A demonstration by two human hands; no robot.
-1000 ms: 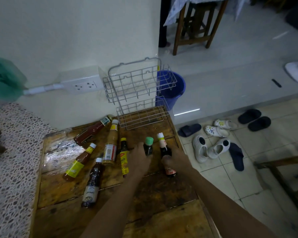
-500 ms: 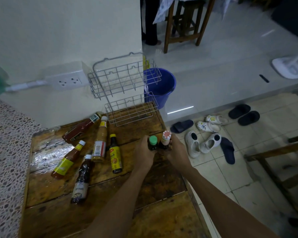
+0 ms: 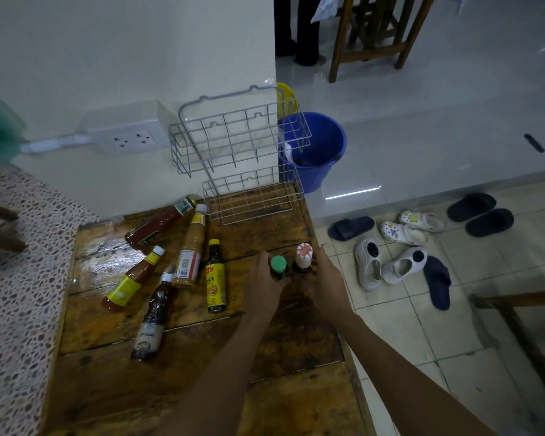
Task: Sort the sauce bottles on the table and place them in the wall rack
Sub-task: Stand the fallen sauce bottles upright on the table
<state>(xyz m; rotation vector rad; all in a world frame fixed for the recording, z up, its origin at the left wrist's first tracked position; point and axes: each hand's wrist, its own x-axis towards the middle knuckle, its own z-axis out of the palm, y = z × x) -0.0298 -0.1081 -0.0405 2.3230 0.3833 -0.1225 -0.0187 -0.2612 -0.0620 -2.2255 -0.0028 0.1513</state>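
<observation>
Two dark bottles stand upright side by side at the wooden table's [image 3: 114,391] right edge. My left hand [image 3: 263,286] is wrapped around the green-capped bottle [image 3: 278,265]. My right hand [image 3: 326,283] is closed on the white-and-red-capped bottle [image 3: 303,256]. Several bottles lie flat to the left: a red sauce bottle [image 3: 156,226], an orange sauce bottle [image 3: 191,247], a yellow-capped dark bottle [image 3: 215,278], a yellow-labelled chilli bottle [image 3: 132,280] and a dark bottle with a white cap [image 3: 153,319]. The two-tier wire wall rack [image 3: 239,152] hangs empty on the wall just beyond.
A wall socket [image 3: 132,140] sits left of the rack. A blue bucket [image 3: 315,152] stands on the floor behind the rack. Several shoes and sandals [image 3: 403,247] lie on the tiles right of the table. A patterned cloth [image 3: 16,278] covers the surface on the left.
The white-and-red-capped bottle was lying flat under my right hand; now it stands upright next to the green-capped one. Both hands have closed around the pair.
</observation>
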